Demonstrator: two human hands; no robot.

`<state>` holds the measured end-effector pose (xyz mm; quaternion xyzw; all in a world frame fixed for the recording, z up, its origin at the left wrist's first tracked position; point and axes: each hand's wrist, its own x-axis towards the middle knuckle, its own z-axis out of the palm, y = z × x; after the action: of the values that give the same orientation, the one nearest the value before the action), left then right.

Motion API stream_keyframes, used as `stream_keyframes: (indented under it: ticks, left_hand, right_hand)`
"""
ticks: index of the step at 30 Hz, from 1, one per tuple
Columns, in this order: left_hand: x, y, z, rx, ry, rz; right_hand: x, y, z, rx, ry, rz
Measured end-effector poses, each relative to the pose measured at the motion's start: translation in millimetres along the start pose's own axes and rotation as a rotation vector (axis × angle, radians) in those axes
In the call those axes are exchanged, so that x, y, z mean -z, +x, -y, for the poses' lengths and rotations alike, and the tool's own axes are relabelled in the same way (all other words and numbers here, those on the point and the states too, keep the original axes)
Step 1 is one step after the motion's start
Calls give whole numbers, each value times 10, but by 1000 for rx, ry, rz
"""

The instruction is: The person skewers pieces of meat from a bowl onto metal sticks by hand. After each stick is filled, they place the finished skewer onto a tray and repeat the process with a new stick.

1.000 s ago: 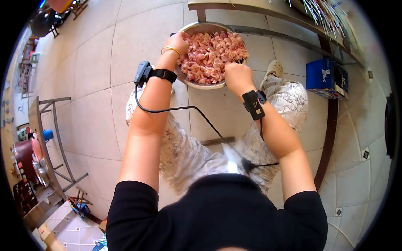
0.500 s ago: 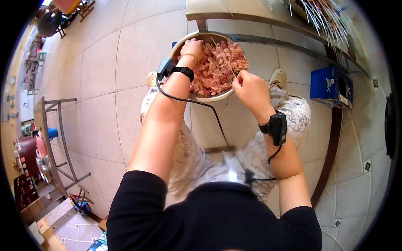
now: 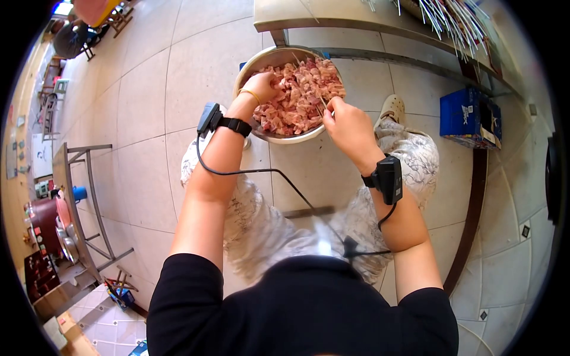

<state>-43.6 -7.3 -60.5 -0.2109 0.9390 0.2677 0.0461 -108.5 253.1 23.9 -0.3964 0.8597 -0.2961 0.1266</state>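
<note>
A wide metal bowl (image 3: 244, 74) full of raw meat pieces (image 3: 294, 98) stands on the floor between the feet. My right hand (image 3: 351, 126) is at the bowl's right edge, thumb and forefinger pinched on the end of a thin skewer (image 3: 321, 104) that points into the meat. Inside the left part of the bowl, my left hand (image 3: 263, 87) rests on the meat with its fingers curled inward. What those fingers hold is hidden from this view.
Beyond the bowl stands a metal-edged table (image 3: 332, 22), with a bundle of skewers (image 3: 454, 26) at its far right. A blue box (image 3: 469, 117) sits on the floor to the right. A metal-framed table (image 3: 89, 178) is on the left.
My left hand has drawn back a little toward me within the bowl, its forearm swinging left. My right hand keeps its pinch on the skewer. The view has shifted slightly.
</note>
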Motion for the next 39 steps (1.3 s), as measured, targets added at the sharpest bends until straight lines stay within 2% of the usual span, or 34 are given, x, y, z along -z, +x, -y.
stream_keyframes:
  ticks: [4,5,9,12,17,21,25,28,31,39]
  left_hand:
    - [60,-153,109,90,-186,-24]
    - [209,-240,-57,164,-277,45]
    - [371,-326,-198,201,-697,-78]
    - [408,-305,-172,225,-1309,1]
    - [644,-362,-262,236,-1732,-11]
    - [682,-356,-211,215,-1904,-89]
    - [703,-323,-139,151,-1944,-155]
    - [770,-335,-173,254,-2006,-302]
    - [844,-375,-144,211,-2100,-278]
    - [831,-368,-193,95,-2084,-269]
  right_hand:
    - [-27,-56,16,15,30,-23]
    - [-37,-67,23,17,36,-28]
    - [-74,-59,67,-12,102,-37]
    - [-56,-56,119,-28,237,-70]
    - [-88,-46,152,-41,435,-66]
    - [-69,-94,194,-53,570,-22]
    - [-71,-133,178,-70,694,62]
    - [-47,-163,207,-69,688,117]
    - [-23,-174,249,-72,668,162]
    - [-71,-186,248,-50,643,186]
